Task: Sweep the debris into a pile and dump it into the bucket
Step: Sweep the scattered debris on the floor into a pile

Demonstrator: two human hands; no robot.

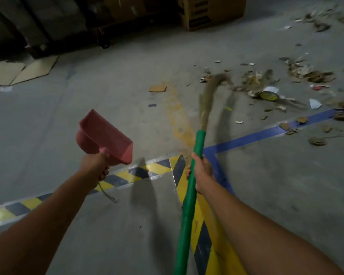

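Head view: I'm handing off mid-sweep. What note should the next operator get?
Left hand: grips the dustpan, which is held up and empty.
Right hand: grips the broom. Its bristles are blurred at the near edge of the debris.
Debris: scattered ahead to the right, some of it across the blue line.
Done: no pile formed yet.
Left: gather the debris, scoop it up, and dump it in the bucket, which is not in view.

View: one head-worn wide-angle camera is used.
Height: the floor (pixel 276 195) is seen from head height.
Direction: the lens is aimed forward and down.
Near field: the left hand (pixel 94 165) on the dustpan (pixel 105 135) and the right hand (pixel 202 175) on the broom (pixel 188 211) are framed close, low centre.
Far field: debris (pixel 266 84) is framed upper right.
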